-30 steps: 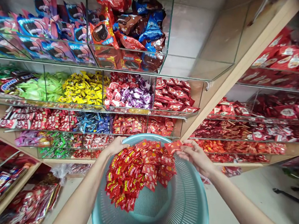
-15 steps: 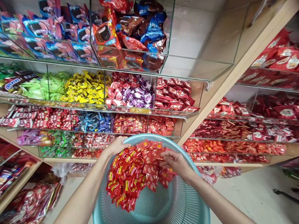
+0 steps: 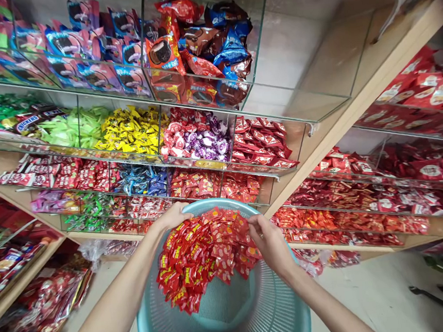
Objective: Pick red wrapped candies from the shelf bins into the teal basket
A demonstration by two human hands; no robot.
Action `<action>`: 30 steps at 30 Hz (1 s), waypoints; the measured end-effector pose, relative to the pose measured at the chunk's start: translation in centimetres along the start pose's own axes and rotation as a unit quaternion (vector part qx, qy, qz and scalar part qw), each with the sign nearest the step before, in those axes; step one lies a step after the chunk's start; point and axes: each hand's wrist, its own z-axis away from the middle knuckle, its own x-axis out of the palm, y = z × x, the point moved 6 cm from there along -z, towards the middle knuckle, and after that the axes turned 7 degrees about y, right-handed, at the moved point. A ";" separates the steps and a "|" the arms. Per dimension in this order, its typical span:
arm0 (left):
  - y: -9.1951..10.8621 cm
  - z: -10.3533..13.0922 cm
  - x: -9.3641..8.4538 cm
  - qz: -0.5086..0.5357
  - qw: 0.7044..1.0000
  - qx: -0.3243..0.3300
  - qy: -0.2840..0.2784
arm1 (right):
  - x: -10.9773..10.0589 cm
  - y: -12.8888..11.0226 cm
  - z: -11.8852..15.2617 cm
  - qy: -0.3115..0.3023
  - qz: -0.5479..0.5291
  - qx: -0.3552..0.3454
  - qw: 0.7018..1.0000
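Note:
A round turquoise plastic basket (image 3: 284,310) with slotted walls is tilted toward me. Its far side holds a heap of small red-wrapped candies (image 3: 185,264) with yellow lettering, beside flat red patterned packets (image 3: 227,253). At the upper left of the basket, my left hand (image 3: 175,215) is closed over the rim. My right hand (image 3: 269,242) is at the upper right, just inside the rim, with bent, loosely parted fingers. Its fingertips are beside the red packets, and no packet shows clearly between them. Part of the rim is hidden behind this hand.
Clear-fronted shelf bins stand ahead, with yellow-wrapped candies (image 3: 131,132), purple-wrapped candies (image 3: 209,138) and larger cookie packs (image 3: 163,55). A wooden shelf post (image 3: 340,109) slants up to the right. More red packets (image 3: 434,165) fill the right-hand shelves. Pale floor (image 3: 372,292) shows below.
My right hand has shifted right and slightly up, from over the red packets toward the rim, its fingers more bent. My left hand still grips the rim. The shelves appear slightly farther right.

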 end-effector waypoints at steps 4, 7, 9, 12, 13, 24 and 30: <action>-0.2 -0.3 0.2 -0.003 1.000 0.005 0.000 | 1.4 -2.3 0.2 -0.028 0.212 -0.123 0.969; -0.4 -0.5 0.4 0.005 1.000 0.007 -0.003 | 3.9 -3.8 1.0 -0.076 0.300 -0.195 0.931; -0.4 -0.6 0.6 0.009 1.000 0.010 -0.007 | 5.5 -4.7 1.5 -0.094 0.319 -0.236 0.913; -0.3 -0.6 0.8 0.010 1.000 0.012 -0.007 | 7.6 -5.4 2.2 -0.109 0.338 -0.273 0.894; -0.2 -0.6 0.8 0.009 1.000 0.012 -0.006 | 8.2 -5.5 2.4 -0.113 0.344 -0.279 0.889; -0.2 -0.3 0.8 0.029 1.000 0.003 -0.009 | 9.0 -4.7 1.5 -0.114 0.361 -0.247 0.892; -0.9 -0.5 0.4 0.020 1.000 0.005 -0.001 | 5.0 -2.9 1.0 -0.067 0.306 -0.219 0.924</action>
